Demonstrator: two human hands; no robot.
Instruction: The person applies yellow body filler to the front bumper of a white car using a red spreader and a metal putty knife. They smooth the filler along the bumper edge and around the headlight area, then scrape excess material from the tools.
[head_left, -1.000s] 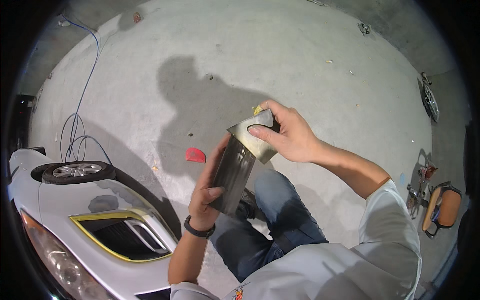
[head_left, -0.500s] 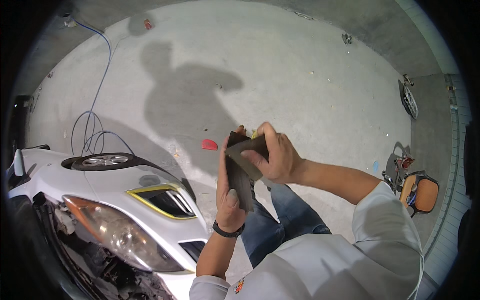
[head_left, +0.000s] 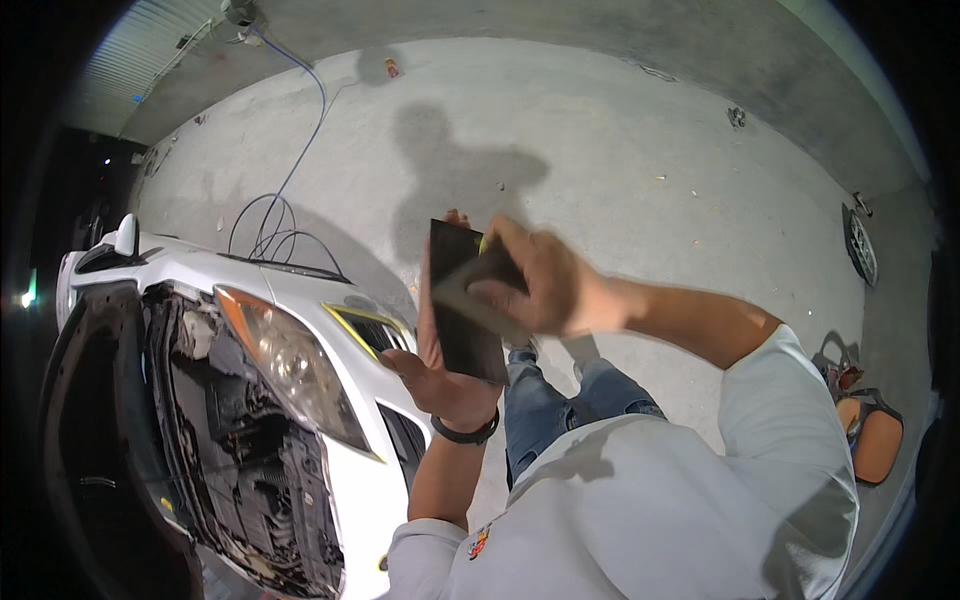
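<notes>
Head view: flat dark rectangular panel [head_left: 462,300], upright, w/ left hand [head_left: 440,375] grip clasping its base, right hand [head_left: 535,285] pinching its top.

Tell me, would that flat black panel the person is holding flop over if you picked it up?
Probably not: the black panel stands straight while the left hand grips only its bottom. It looks thin, so likely light. The right hand presses it without visible bending.

harsh light, hard shadows, fisheye vignette
</notes>
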